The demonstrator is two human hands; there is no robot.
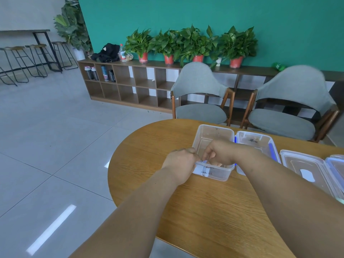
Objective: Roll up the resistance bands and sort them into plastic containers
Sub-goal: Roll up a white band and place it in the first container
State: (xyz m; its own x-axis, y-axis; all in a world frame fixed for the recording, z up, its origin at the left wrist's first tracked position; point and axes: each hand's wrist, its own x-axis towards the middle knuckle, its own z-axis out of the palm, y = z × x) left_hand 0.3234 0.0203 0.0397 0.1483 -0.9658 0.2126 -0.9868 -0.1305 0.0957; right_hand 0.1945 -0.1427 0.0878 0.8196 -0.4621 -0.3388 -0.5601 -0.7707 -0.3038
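1. A round-ended wooden table (204, 211) spreads before me at 6 o'clock.
2. Two grey padded chairs with wooden frames stand behind it, one at 12 o'clock (200, 108), one at 2 o'clock (290, 116).
3. A low brown cubby shelf (130, 84) at 11 o'clock carries leafy plants in red pots (169, 43).
4. Black metal bar stools (37, 60) stand at 10 o'clock.

We face a teal wall (204, 15) at twelve o'clock, with a low wooden shelf (130, 84) under it carrying potted plants (186, 43). Two grey chairs (199, 94) stand at one o'clock beyond our oval worktop (204, 211). Stools (22, 62) stand at ten o'clock on the glossy grey floor (55, 136).
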